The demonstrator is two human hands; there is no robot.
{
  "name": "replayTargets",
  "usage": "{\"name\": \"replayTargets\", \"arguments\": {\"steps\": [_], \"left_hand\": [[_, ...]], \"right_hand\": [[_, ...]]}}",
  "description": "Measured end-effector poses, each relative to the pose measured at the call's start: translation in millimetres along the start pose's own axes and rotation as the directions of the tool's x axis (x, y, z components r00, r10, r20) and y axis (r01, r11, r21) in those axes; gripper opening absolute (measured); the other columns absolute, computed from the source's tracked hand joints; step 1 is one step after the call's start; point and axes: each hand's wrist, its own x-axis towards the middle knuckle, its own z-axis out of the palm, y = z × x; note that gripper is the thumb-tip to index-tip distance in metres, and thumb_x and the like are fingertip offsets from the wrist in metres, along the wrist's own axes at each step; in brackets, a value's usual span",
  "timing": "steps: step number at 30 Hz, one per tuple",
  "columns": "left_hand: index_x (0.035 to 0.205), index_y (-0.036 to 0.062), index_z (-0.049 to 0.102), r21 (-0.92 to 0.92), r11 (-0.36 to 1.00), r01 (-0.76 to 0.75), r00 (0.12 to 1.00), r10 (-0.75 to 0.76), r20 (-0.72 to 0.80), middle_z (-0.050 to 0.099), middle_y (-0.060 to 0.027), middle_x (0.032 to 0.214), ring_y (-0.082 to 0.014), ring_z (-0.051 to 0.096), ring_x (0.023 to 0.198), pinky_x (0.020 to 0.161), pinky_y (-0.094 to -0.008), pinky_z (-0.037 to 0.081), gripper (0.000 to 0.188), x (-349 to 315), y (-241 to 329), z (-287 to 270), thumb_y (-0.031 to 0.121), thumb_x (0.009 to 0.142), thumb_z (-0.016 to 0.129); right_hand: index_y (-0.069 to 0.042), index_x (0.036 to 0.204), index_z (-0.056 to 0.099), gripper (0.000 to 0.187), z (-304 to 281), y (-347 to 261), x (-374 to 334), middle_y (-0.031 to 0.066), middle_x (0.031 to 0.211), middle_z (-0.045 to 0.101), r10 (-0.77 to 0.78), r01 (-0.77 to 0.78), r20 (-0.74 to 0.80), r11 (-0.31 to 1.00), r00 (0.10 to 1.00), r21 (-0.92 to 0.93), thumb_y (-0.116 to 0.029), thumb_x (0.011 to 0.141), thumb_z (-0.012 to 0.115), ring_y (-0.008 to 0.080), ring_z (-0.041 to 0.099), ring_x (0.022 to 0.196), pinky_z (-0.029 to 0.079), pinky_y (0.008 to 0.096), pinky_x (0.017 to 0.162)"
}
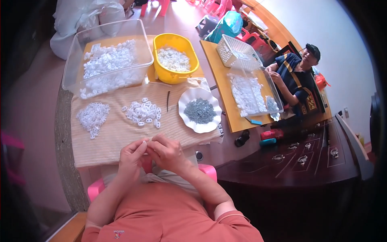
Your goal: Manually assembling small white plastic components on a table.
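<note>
My left hand (132, 156) and my right hand (167, 152) meet at the near edge of the cloth-covered table (105, 151). The fingers of both are pinched together; whatever lies between them is too small or hidden to make out. Just beyond them is a loose pile of white oval plastic pieces with holes (143, 112). Left of that pile lies a heap of smaller white plastic pieces (93, 117). On the right, a white scalloped dish (186, 123) holds many small grey metal-looking parts (200, 111).
A clear plastic bin (68, 76) of white pieces and a yellow tub (161, 76) stand at the back. A dark thin strip (168, 101) lies beside the dish. At the right, another person (296, 76) sits by a table with a white basket (229, 56) and a clear bin (278, 103).
</note>
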Motion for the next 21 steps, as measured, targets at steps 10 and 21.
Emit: {"name": "replayTargets", "arguments": {"steps": [10,21], "left_hand": [[0.111,0.0009,0.06,-0.007,1.0,-0.001,1.0,0.001,-0.001,0.066,-0.0086,0.097,-0.014,0.066,0.085,0.074,-0.0298,0.058,0.022,-2.6,-1.4,8.0,0.017,0.098,0.052],[0.11,0.0002,0.06,-0.001,1.0,-0.012,0.996,0.011,-0.091,0.065,-0.006,0.09,-0.0104,0.062,0.077,0.069,-0.025,0.056,0.019,-3.0,-2.6,2.5,0.011,0.094,0.06]], "right_hand": [[-0.003,0.098,0.067,0.018,-13.1,1.0,-7.9,0.0093,0.082,0.06,0.17,-0.191,0.099,0.942,0.981,0.275,-0.005,0.08,0.071,0.0189,0.061,0.062,0.048,0.0296,0.052],[-0.001,0.09,0.065,0.01,-22.3,4.0,-22.9,0.0135,0.083,0.062,0.311,-0.317,0.076,0.884,0.947,0.342,-0.004,0.08,0.067,0.0261,0.064,0.069,0.05,0.0337,0.059]]}}
